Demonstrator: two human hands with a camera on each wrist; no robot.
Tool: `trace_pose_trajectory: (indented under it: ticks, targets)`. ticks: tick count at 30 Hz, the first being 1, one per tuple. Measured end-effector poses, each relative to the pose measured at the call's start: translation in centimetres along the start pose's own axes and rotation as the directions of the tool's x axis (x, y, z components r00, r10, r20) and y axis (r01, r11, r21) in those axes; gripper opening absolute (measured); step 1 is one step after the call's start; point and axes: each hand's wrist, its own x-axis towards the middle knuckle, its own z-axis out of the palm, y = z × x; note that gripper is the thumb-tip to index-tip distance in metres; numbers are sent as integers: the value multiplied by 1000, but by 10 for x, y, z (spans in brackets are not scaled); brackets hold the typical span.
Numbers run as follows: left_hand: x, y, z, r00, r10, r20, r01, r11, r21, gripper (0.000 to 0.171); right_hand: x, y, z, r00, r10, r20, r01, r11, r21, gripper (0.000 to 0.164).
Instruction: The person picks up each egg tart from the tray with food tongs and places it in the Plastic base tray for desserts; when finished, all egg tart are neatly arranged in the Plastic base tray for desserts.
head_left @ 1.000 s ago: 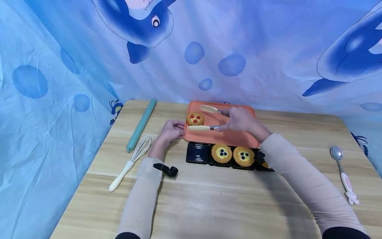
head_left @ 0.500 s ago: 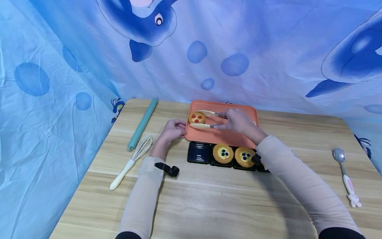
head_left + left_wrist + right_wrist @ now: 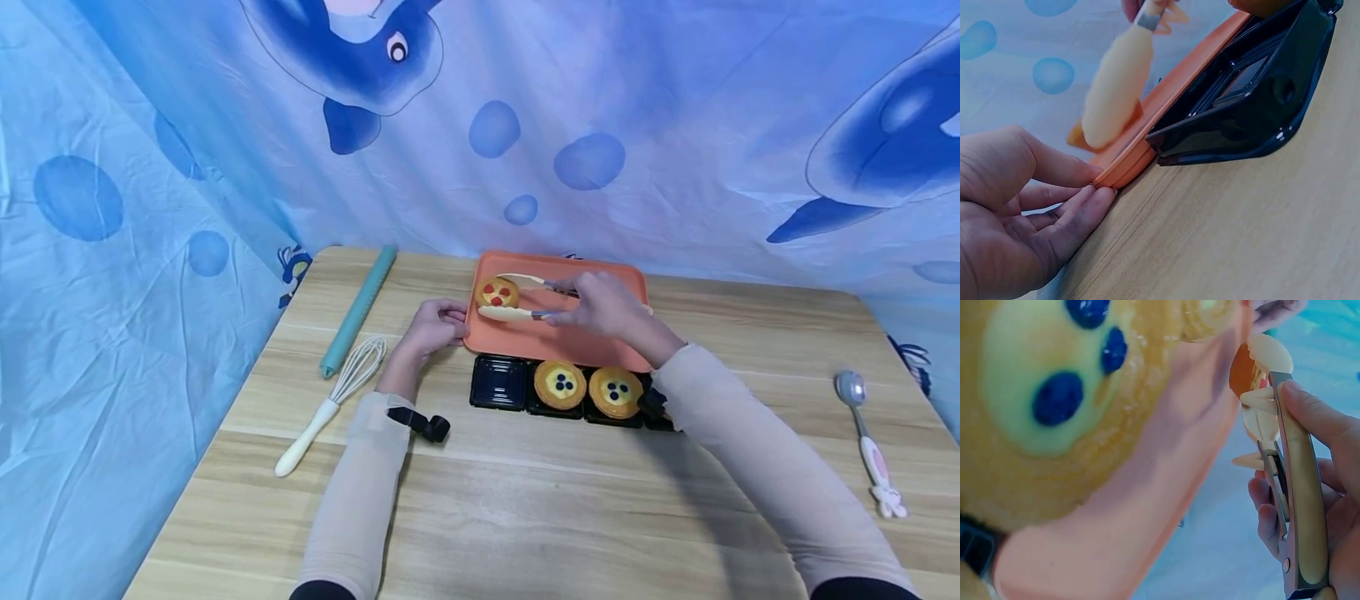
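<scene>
My left hand (image 3: 437,327) pinches the left rim of the orange tray (image 3: 525,338), thumb on top in the left wrist view. My right hand (image 3: 609,307) grips a pair of tongs (image 3: 1305,506) with cream tips and metal arms. Between the tong tips, at the tray's left end, is a round tart (image 3: 497,292) with red pieces on top. The right wrist view has this tart tilted on its side between the tips. Two tarts with blue berries, a left one (image 3: 560,385) and a right one (image 3: 615,392), sit in black containers before the tray.
The leftmost black container (image 3: 498,383) holds nothing. My right sleeve (image 3: 738,425) partly covers the rightmost one. A whisk (image 3: 322,421) and a teal rolling pin (image 3: 358,312) lie left, a rabbit-handled spoon (image 3: 865,433) right. A blue patterned cloth (image 3: 675,150) hangs behind the table.
The tong tips have drawn closer together around the red-topped tart, which now sits slightly farther back on the tray. My left hand has stayed at the rim.
</scene>
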Motion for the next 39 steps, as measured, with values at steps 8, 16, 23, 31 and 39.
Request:
trace_pose_trajectory:
  ticks: [8, 16, 23, 31, 39]
  targets:
    - [-4, 2, -3, 1000, 4, -4, -4, 1000, 16, 45, -28, -9, -19, 995, -72, -65, 69, 997, -47, 61]
    - [-5, 2, -6, 1000, 10, 13, -10, 1000, 3, 45, -59, -16, -28, 991, -126, -44, 122, 990, -74, 59]
    - [-4, 2, -8, 1000, 11, 18, -11, 1000, 1, 45, -78, -25, -27, 981, -195, -6, 194, 976, -95, 57]
    - [-4, 2, -7, 1000, 4, 30, -4, 1000, -1, 44, -88, -37, -21, 981, -193, 35, 196, 971, -136, 59]
    - [-3, 0, -5, 998, 21, 59, -21, 1000, -4, 43, -93, -43, -6, 982, -182, 43, 187, 962, -198, 62]
